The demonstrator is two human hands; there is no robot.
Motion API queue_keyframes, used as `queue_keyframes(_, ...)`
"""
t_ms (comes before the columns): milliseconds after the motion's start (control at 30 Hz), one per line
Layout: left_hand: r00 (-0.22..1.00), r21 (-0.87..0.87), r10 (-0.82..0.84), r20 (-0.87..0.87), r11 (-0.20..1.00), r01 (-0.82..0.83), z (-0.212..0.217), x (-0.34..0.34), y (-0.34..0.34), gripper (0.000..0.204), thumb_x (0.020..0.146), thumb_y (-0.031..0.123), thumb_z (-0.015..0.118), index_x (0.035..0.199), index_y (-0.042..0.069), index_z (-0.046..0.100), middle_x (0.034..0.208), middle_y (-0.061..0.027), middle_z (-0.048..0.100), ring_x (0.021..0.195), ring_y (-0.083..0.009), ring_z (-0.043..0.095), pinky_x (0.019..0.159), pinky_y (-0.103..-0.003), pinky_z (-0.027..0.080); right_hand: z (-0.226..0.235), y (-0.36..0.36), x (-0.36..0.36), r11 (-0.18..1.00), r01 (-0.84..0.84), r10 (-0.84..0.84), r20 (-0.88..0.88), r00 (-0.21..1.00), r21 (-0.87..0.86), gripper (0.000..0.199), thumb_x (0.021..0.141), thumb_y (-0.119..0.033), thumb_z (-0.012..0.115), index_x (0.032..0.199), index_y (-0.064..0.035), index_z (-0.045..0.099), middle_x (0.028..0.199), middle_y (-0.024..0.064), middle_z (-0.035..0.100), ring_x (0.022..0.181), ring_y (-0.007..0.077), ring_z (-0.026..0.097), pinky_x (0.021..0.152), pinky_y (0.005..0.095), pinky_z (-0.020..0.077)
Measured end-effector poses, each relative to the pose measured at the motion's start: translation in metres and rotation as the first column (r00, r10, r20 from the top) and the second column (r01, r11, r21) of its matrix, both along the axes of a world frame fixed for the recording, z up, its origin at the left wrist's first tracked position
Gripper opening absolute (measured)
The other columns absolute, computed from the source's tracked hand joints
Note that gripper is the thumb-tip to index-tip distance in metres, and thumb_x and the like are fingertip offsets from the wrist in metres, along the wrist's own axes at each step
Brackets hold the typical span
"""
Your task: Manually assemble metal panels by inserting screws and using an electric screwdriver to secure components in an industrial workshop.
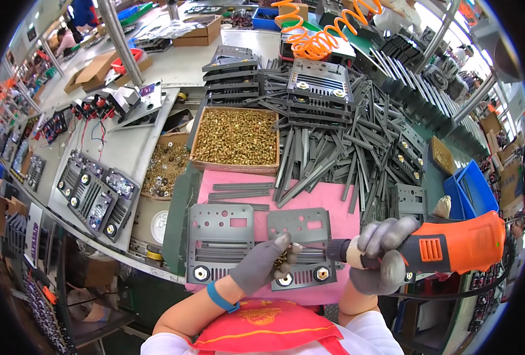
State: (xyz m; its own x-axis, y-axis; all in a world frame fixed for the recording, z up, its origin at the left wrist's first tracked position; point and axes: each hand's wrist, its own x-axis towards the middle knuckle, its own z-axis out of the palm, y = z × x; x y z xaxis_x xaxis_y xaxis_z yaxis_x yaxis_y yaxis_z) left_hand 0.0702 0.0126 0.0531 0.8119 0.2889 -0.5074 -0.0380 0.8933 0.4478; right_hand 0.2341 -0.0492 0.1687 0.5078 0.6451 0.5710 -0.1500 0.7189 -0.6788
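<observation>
Just below the frame's centre, the left hand (259, 264) is cupping small brass-coloured screws (282, 261); the right hand (386, 253) is gripping an orange-and-black power screwdriver (472, 241), its nose pointing left. A slotted gray metal panel (295, 219) is lying beneath them on the pink mat (346, 207). Good driving is probably depending on feeding screws singly, keeping the tool square and bracing the panel against turning.

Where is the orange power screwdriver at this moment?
In the head view, the orange power screwdriver is on the right side, gripped by the right hand, with a blue bin just beyond it.
</observation>
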Motion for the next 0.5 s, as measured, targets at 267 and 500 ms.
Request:
queue_keyframes(267, 0.992, -0.065, 0.038, 0.120, 0.997, -0.030, 0.004, 0.004, -0.010, 0.045, 0.099, 0.048, 0.053, 0.115, 0.006, 0.057, 0.085, 0.0029, 0.048, 0.065, -0.0079, 0.039, 0.054, -0.022, 0.031, -0.001, -0.004, -0.013, 0.987, 0.011, -0.017, -0.040, 0.999, -0.158, 0.040, 0.079, -0.028, 0.084, 0.088, -0.0076, 0.050, 0.060, 0.0022, 0.049, 0.047, 0.0136, 0.047, 0.049, 0.0296, 0.0459)
queue_keyframes(500, 0.976, -0.157, 0.072, 0.204, 0.987, -0.040, 0.004, 0.008, -0.012, 0.044, 0.096, 0.046, 0.058, 0.115, 0.007, 0.055, 0.084, 0.0046, 0.043, 0.064, -0.0064, 0.036, 0.052, -0.021, 0.028, 0.000, -0.004, -0.017, 0.987, 0.049, -0.061, -0.076, 0.995, -0.154, 0.044, 0.075, -0.031, 0.087, 0.086, -0.0077, 0.051, 0.056, 0.0036, 0.049, 0.046, 0.0149, 0.045, 0.045, 0.0297, 0.0425)
